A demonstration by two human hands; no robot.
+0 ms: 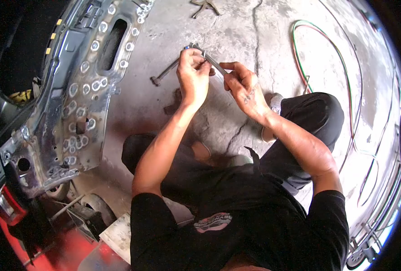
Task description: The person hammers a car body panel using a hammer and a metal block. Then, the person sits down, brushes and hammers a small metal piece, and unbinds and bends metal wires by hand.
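Note:
Both of my hands are raised over the concrete floor, in front of my bent knees. My left hand [193, 77] has its fingers pinched at the upper end of a grey metal rod-like tool [214, 63]; a small blue spot shows by the fingertips. My right hand [245, 89] is closed around the lower end of the same tool, which slants down to the right. Fingers hide much of it, so its exact kind is unclear. Just left of my left hand is a dark metal bar with a thick end [164, 74]; whether it joins the held tool I cannot tell.
A bare metal vehicle body panel [86, 92] with many round weld marks stands at the left. Red and green hoses [293, 38] loop over the floor at the right. A metal clamp-like tool [206, 7] lies at the top. A red tail light [11, 205] is lower left.

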